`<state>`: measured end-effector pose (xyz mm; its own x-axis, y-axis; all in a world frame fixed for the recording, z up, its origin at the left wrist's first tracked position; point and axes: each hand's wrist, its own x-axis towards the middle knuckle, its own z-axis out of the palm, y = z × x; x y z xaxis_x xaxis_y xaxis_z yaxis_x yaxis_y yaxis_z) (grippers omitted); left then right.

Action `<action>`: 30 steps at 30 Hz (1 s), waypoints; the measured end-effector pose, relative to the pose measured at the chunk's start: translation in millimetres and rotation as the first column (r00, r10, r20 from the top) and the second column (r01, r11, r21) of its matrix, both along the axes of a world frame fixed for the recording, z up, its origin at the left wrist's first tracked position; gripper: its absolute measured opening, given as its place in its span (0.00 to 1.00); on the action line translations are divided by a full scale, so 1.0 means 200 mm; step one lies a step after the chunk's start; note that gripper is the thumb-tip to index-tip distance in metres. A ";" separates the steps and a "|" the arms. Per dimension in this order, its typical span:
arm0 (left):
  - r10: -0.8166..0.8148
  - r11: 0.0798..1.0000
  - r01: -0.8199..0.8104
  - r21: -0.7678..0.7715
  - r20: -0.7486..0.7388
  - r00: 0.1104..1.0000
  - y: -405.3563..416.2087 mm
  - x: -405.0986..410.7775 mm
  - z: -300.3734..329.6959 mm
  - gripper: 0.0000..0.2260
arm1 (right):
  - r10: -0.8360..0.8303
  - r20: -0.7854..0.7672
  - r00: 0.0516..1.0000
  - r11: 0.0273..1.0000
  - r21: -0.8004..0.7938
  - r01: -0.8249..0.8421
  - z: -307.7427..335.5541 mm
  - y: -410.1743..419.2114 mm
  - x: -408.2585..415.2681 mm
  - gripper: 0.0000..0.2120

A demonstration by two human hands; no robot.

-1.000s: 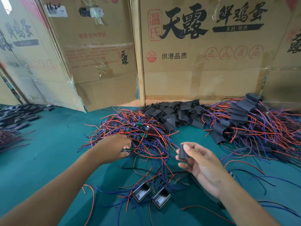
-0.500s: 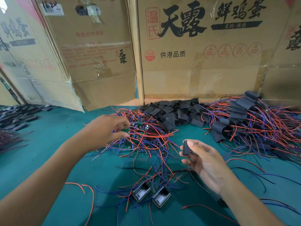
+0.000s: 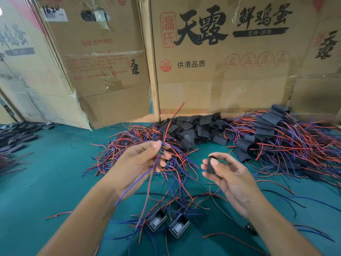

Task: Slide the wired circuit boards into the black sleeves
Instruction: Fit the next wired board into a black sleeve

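Cardboard boxes (image 3: 221,71) stand along the back of the green table (image 3: 46,182), with a tangle of red and blue wires (image 3: 132,145) and a heap of black sleeves (image 3: 191,130) before them. Above the table, the left hand (image 3: 136,163) pinches a small wired circuit board (image 3: 162,149), its leads trailing down. Well apart from it, the right hand (image 3: 232,180) has its grip on one black sleeve (image 3: 210,165).

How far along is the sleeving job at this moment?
Done: a heap of sleeved boards with red and blue wires lies at right. In hand: the left hand pinches one wired board, the right hand holds an empty black sleeve; they are still apart. Left: a tangle of bare wired boards and a pile of empty sleeves.
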<state>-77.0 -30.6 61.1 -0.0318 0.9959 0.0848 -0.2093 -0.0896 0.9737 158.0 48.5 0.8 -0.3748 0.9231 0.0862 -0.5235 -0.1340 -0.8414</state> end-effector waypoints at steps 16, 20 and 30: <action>-0.163 0.984 0.129 -0.121 -0.338 0.927 -0.15 -0.07 -0.02 0.10 | -0.639 0.451 0.623 0.593 0.804 0.026 0.05 0.09 0.19 0.17; -0.164 0.984 0.133 -0.120 -0.310 0.936 -0.17 -0.09 -0.04 0.10 | -0.607 0.427 0.671 0.581 0.814 0.008 0.06 0.07 0.19 0.17; -0.167 0.985 0.127 -0.115 -0.463 0.871 -0.15 -0.12 -0.05 0.10 | -0.581 0.409 0.704 0.518 0.853 -0.069 0.07 0.05 0.19 0.17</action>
